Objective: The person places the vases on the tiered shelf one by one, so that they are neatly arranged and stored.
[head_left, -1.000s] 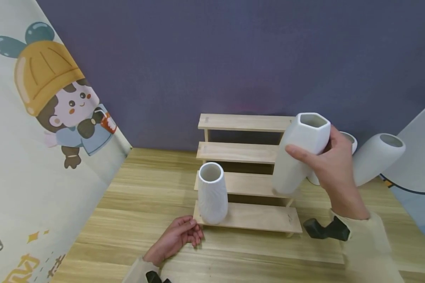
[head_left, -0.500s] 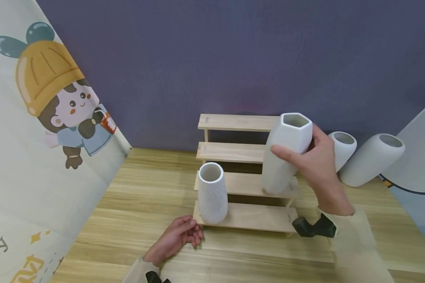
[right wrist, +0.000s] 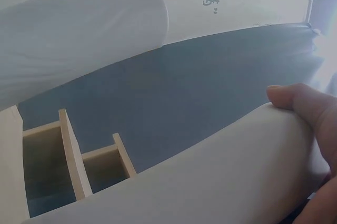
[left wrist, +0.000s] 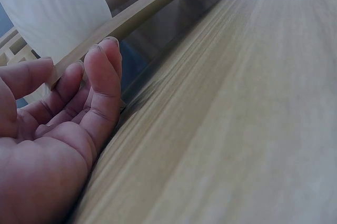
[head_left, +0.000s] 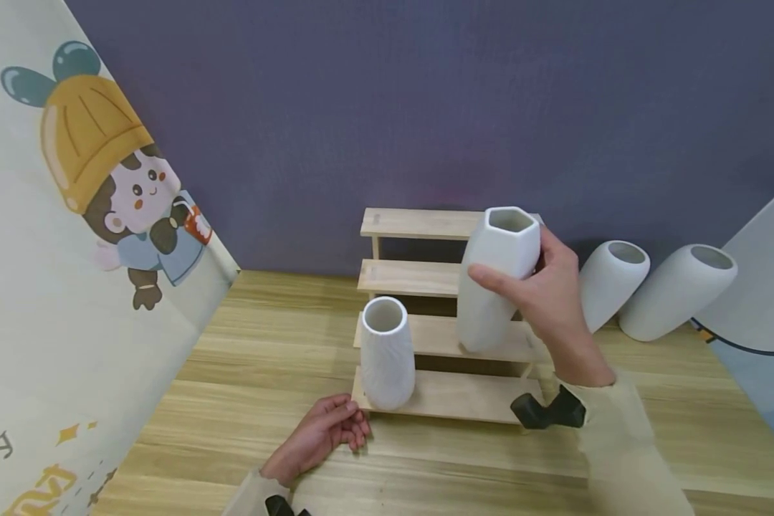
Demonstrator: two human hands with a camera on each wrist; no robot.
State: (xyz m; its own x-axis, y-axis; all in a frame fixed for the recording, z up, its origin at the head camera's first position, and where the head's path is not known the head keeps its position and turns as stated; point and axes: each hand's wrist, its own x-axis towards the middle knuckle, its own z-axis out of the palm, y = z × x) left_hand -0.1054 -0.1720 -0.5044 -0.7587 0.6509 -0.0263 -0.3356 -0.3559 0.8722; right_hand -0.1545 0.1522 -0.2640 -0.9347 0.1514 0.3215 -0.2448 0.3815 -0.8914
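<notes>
My right hand (head_left: pixel 550 297) grips a white faceted vase (head_left: pixel 490 304) near its top, thumb (right wrist: pixel 281 97) on one side and fingers behind. This vase is nearly upright, its base overlapping the second step from the bottom of the wooden step shelf (head_left: pixel 477 395) in the head view. At the shelf's lower left corner, my left hand (head_left: pixel 325 432) pinches the end of the bottom step, with the thumb above and fingers curled below. A round white vase (head_left: pixel 388 365) with a fine textured surface stands on that step's left end, beside the left hand; it looms large in the left wrist view.
Two more white vases, a smaller one (head_left: pixel 609 283) and a larger one (head_left: pixel 674 294), stand on the wooden table (head_left: pixel 251 344) right of the shelf. A dark blue-grey wall (head_left: pixel 387 107) rises behind it. A printed cartoon sheet (head_left: pixel 45 287) borders the left side.
My right hand has carried the faceted vase leftward, from the shelf's right edge to over its steps, uncovering the smaller vase behind. The left hand and the textured vase stay where they were.
</notes>
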